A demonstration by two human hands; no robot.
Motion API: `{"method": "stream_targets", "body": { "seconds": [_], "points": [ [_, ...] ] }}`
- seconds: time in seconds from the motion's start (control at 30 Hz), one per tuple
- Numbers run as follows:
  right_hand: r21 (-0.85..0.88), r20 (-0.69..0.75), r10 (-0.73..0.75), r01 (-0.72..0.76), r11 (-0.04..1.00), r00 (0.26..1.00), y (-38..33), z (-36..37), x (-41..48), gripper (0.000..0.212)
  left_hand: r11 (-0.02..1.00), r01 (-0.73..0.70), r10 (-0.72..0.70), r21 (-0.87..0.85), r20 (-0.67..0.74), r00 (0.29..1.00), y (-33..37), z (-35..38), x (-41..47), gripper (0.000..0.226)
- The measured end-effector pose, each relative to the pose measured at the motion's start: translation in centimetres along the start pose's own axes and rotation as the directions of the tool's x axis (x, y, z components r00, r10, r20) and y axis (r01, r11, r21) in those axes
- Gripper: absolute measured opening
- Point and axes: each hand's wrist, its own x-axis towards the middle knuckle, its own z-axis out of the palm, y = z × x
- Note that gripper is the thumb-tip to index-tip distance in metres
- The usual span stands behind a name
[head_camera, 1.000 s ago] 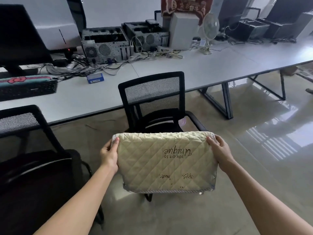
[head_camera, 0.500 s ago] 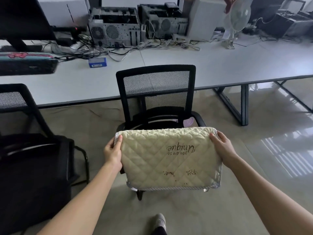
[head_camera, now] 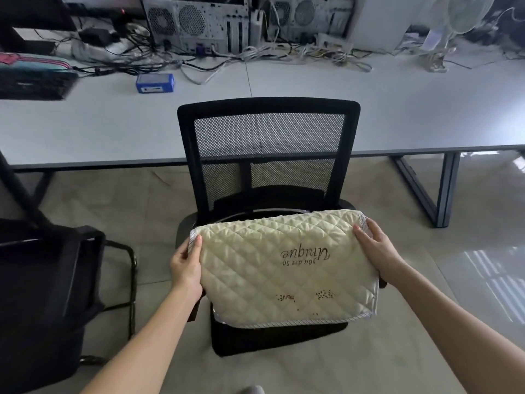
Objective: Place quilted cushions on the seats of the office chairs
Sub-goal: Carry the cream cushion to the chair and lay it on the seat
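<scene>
A second black chair [head_camera: 42, 294] stands at left, its seat bare. The left hand [head_camera: 186, 268] and right hand [head_camera: 375, 248] each grip a side edge of the cream quilted cushion [head_camera: 284, 268], now held low over the seat [head_camera: 278, 339] of the mesh-backed office chair [head_camera: 267, 137] at the desk [head_camera: 397, 109]. The person has closed in over the last second; setting it down looks imminent.

Long white desk [head_camera: 397, 115] spanning nine to three o'clock on dark metal legs [head_camera: 443, 189]. Open computer cases [head_camera: 199, 21] and tangled cables [head_camera: 255, 56] at twelve. Glossy beige floor [head_camera: 468, 280], window glare at three.
</scene>
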Motion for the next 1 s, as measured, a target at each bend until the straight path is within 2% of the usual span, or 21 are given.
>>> {"method": "stream_targets", "body": {
  "seconds": [0.3,0.57,0.67,0.8,0.9,1.0],
  "points": [
    [-0.052,0.1,-0.028,0.033,0.998,0.995,6.0,2.0,7.1,0.042,0.999,0.032,-0.032,-0.004,-0.092,0.995,-7.0,0.5,3.7,0.013],
    [-0.265,0.153,0.09,-0.047,0.963,0.984,17.3,4.8,11.4,0.048,0.995,0.049,-0.029,0.089,-0.207,0.978,-18.1,-1.3,5.8,0.035],
    [-0.309,0.189,0.119,-0.056,0.949,0.975,20.3,5.6,12.1,0.048,0.988,0.073,-0.037,0.139,-0.251,0.967,-21.5,-2.2,6.4,0.033],
    [-0.374,0.163,0.167,-0.095,0.923,0.972,23.2,6.0,12.6,0.054,0.973,0.13,-0.065,0.193,-0.311,0.948,-24.7,-3.3,6.2,0.027],
    [-0.411,0.135,0.109,-0.044,0.91,0.985,23.8,6.3,13.0,0.047,0.955,0.111,-0.018,0.276,-0.318,0.948,-25.6,-3.6,6.4,0.023],
    [-0.526,0.116,0.034,0.032,0.85,0.993,23.7,6.6,13.9,0.046,0.905,0.091,0.056,0.415,-0.328,0.943,-25.6,-3.6,6.7,0.022]
  ]
}}
